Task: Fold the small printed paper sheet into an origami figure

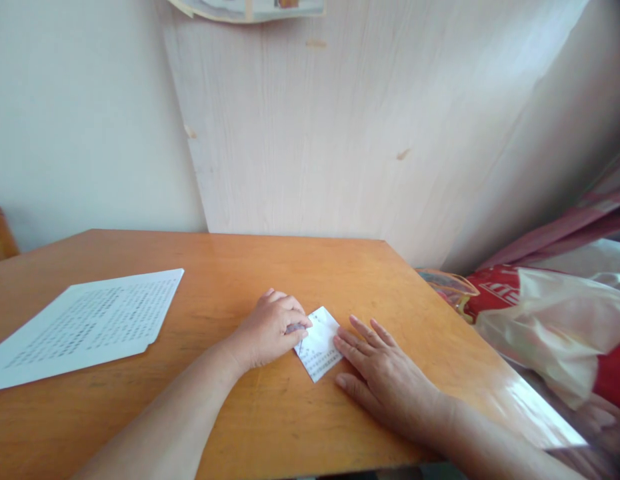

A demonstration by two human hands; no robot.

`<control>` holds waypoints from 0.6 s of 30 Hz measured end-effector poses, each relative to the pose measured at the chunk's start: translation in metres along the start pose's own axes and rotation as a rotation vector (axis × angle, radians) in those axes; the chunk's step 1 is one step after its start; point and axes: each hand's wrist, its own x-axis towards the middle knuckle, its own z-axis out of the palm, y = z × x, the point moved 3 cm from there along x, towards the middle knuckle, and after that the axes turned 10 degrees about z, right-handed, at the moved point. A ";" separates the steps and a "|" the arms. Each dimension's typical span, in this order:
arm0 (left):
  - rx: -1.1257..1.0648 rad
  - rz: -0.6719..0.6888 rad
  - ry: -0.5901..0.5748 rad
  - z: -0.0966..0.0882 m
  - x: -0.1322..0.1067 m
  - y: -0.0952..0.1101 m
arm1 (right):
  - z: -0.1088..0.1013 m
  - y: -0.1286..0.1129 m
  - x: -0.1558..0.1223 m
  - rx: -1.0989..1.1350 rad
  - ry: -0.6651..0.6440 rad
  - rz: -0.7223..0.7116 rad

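A small piece of printed paper (317, 347), folded into a diamond shape, lies on the wooden table between my hands. My left hand (277, 327) has its fingers curled and closed at the paper's left corner, with the thumb along the edge. Part of that corner is hidden under the fingers. On the other side, my right hand (377, 370) lies flat with fingers spread, its index and middle fingertips touching the paper's right edge. Rows of print show on the paper's lower half.
A stack of printed sheets (100, 323) lies at the left of the wooden table (270, 267). A pale panel (310, 133) stands against the wall behind the table. Beyond the right edge are plastic bags (550, 327) and a red package (493, 290).
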 end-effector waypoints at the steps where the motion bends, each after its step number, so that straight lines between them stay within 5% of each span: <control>1: 0.012 -0.003 -0.009 0.001 0.000 0.001 | 0.001 0.000 0.000 0.003 0.001 -0.003; 18: 0.055 -0.134 -0.067 0.006 -0.003 -0.006 | -0.004 -0.002 0.003 0.025 0.029 -0.024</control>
